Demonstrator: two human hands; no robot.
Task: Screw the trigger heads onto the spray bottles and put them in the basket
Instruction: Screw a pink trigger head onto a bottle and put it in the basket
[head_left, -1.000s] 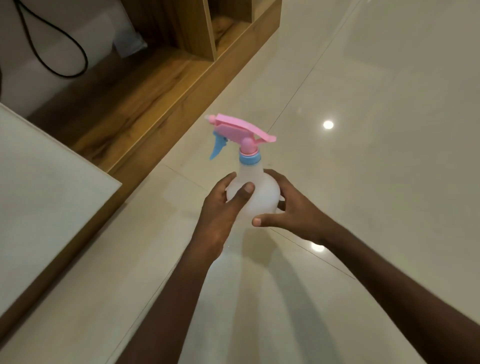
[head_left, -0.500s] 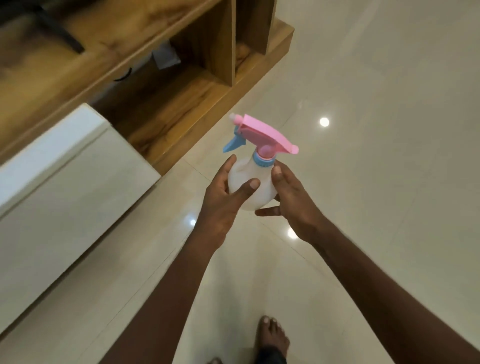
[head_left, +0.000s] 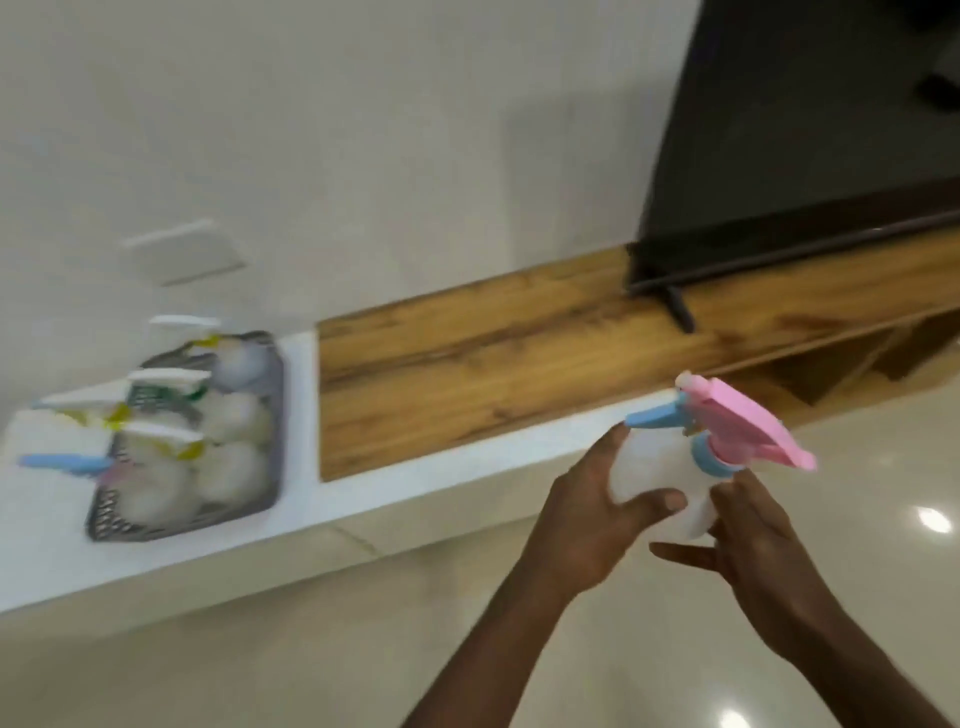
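I hold a white spray bottle (head_left: 660, 467) in the air at the right, with a pink trigger head (head_left: 737, 421) and blue nozzle on its blue collar. My left hand (head_left: 592, 514) grips the bottle's body from the left, thumb across its front. My right hand (head_left: 753, 561) supports its right underside with fingers spread. Far to the left, a grey mesh basket (head_left: 275, 415) sits on a white counter (head_left: 395, 483) and holds several white spray bottles (head_left: 228, 462) with white, yellow, green and pink-blue heads. The frame is blurred.
A wooden TV unit (head_left: 493, 353) runs beside the white counter, with a dark TV screen (head_left: 810, 114) standing on it at the upper right. Open wooden shelves lie below it. Glossy pale floor tiles (head_left: 260, 675) spread under my arms. A wall switch plate (head_left: 182, 254) is above the basket.
The view swung up and left from the floor, bringing the counter, basket and TV into sight. The bottle stays in both hands and has tilted, nozzle pointing left.
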